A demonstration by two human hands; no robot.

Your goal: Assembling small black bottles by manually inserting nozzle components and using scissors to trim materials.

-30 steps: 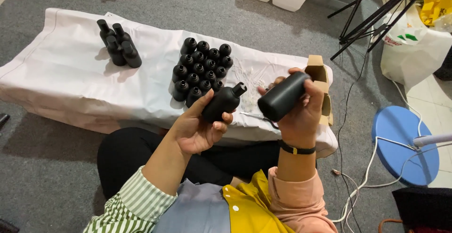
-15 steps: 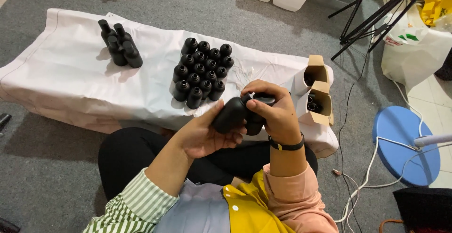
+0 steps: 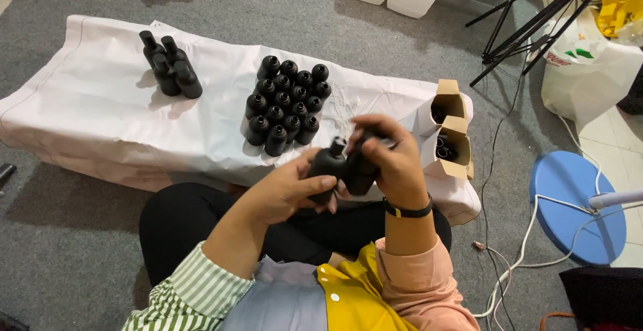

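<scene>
Left hand (image 3: 288, 190) grip clamped round a black bottle (image 3: 326, 167), held upright over the lap just in front of the white-covered desk (image 3: 100, 110); right hand (image 3: 392, 160) grip wrapped round a second black piece (image 3: 360, 170) pressed against that bottle, though what it is cannot be made out. On the desk: a tight cluster of black bottles (image 3: 287, 103) mid-cloth, a smaller group (image 3: 171, 66) well apart at far left. Two open cardboard boxes (image 3: 447, 130) stand at the right end.
</scene>
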